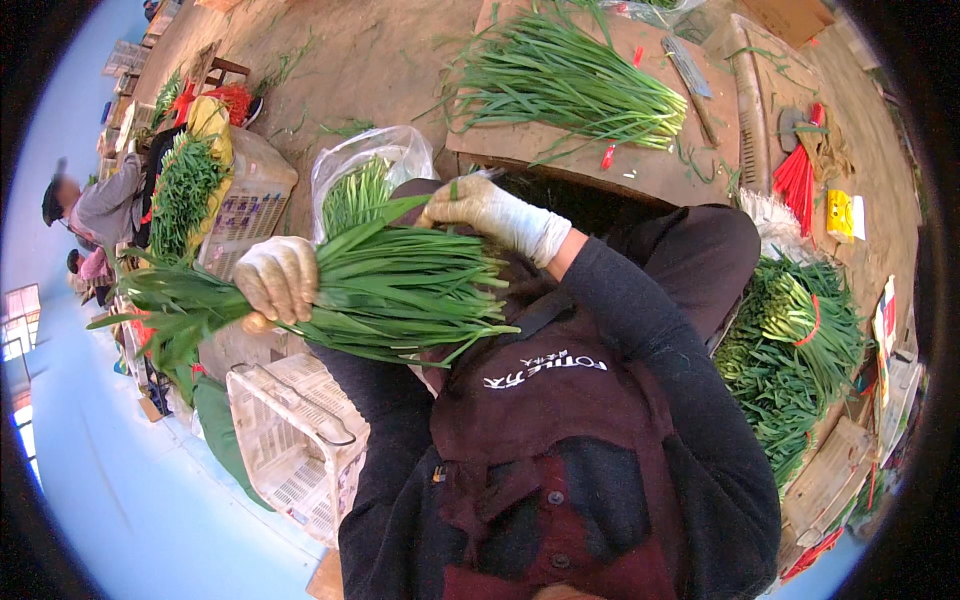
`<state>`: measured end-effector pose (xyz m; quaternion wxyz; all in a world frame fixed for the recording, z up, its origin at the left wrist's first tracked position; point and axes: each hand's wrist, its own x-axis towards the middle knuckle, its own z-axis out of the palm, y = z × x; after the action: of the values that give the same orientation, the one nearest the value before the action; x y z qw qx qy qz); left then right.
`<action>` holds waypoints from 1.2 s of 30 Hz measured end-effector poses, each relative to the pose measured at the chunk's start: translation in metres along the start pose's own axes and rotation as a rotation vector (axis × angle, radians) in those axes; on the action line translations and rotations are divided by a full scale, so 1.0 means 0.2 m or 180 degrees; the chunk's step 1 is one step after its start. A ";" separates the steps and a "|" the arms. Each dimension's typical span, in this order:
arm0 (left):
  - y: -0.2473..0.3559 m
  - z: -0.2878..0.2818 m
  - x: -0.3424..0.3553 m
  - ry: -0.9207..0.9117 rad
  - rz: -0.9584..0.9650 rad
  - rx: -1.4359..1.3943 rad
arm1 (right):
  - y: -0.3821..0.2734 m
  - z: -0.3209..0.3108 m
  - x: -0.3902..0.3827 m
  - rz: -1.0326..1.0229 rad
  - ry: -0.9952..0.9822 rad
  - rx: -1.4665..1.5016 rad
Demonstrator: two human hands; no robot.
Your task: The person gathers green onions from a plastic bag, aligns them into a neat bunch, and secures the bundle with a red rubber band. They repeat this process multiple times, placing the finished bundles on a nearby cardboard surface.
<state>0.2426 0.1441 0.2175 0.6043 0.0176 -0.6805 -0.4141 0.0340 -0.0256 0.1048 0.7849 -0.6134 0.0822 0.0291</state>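
Observation:
A thick bunch of green garlic chives [400,292] lies sideways in front of my chest. My left hand [278,280], in a pale soiled glove, is closed around it toward the leafy left end. The cut ends fan out to the right. My right hand [492,210], gloved too, is bent over the top edge of the bunch with its fingers pinched at a broad leaf. Beyond the hands, a clear plastic bag [405,148] holds more chives. A large loose pile of chives [575,85] rests on a low board [500,150].
A long narrow tool [690,85] lies at the board's right. Red ties [795,190] and a yellow packet [842,215] are farther right, above stacked tied chives [790,350]. A pale plastic crate [295,440] stands at my left. Another person [105,200] sits far left beside chives.

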 end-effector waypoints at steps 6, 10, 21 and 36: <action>0.01 0.10 -0.35 0.1728 0.1037 -0.0154 | 0.12 -0.05 -0.15 -0.0424 0.0526 0.0979; 0.05 0.12 -0.53 0.1566 0.0740 -0.0060 | 0.16 -0.25 -0.32 -0.1122 0.0125 -0.1493; -0.05 0.09 -0.07 0.1841 0.0244 -0.0200 | -0.20 0.11 0.13 -0.0151 -0.0730 0.0554; -0.05 -0.03 -0.82 0.6211 -0.0252 0.1049 | 0.42 0.05 -0.31 0.0688 0.0220 0.3323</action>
<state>0.2872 0.2204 0.0799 0.8758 0.4576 0.0676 -0.1382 -0.0391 0.0084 0.0367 0.9750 -0.1301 0.1743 0.0447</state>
